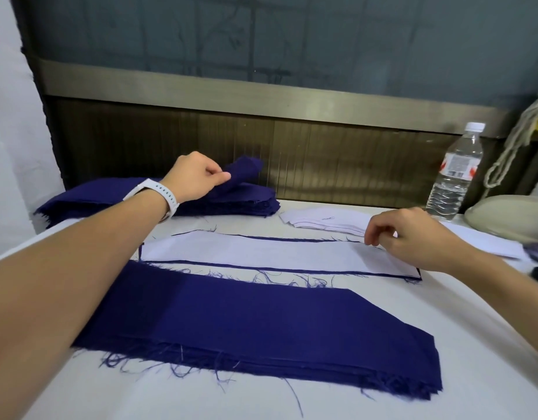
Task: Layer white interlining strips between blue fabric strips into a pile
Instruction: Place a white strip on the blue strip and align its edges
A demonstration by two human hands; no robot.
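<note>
A white interlining strip [261, 253] lies flat on a blue strip whose edges show around it, in the middle of the table. My left hand [195, 177] pinches the top blue fabric strip [243, 171] and lifts its end off the blue stack [110, 198] at the back left. My right hand [413, 237] hovers over the right end of the white strip, fingers loosely curled; whether it touches the strip is unclear. A stack of white interlining strips [325, 221] sits at the back, just left of that hand. A layered blue pile [246, 328] with frayed edges lies nearest me.
A clear water bottle [455, 174] stands at the back right beside a beige rounded object [510, 219] and a hanging rope [516, 147]. A brown panel [292, 156] borders the table's far edge. White table cloth [458, 344] shows at the front right.
</note>
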